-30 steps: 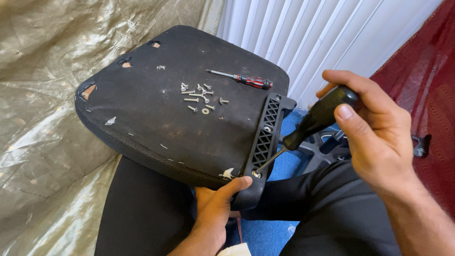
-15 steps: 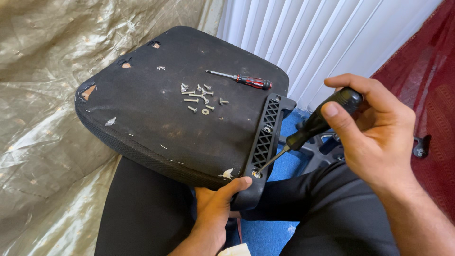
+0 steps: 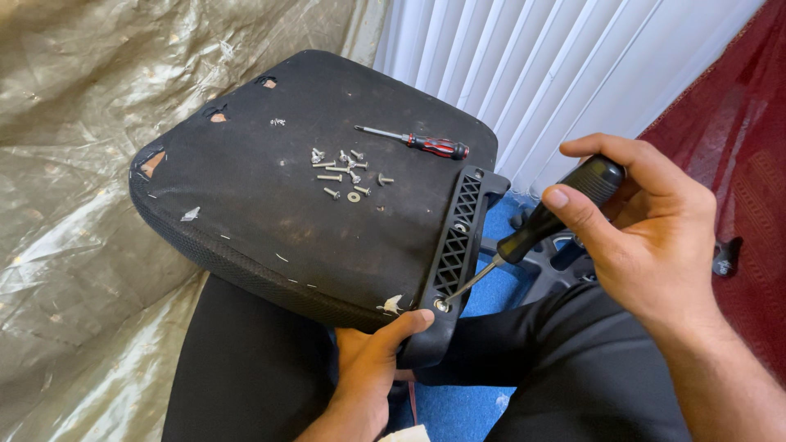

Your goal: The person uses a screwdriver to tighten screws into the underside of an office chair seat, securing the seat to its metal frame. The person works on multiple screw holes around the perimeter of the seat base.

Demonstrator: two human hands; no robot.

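My right hand (image 3: 655, 245) is clamped on the black screwdriver (image 3: 536, 229), tip seated in the bracket screw (image 3: 441, 305); my left hand (image 3: 372, 360) grips the seat pad (image 3: 270, 221) edge, lower centre, steadying it.

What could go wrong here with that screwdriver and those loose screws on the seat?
The black-handled screwdriver meets the bracket screw at a slant, so its tip may slip toward the left hand gripping just below. The loose screws and red screwdriver lie free on the tilted seat cushion and could roll off.
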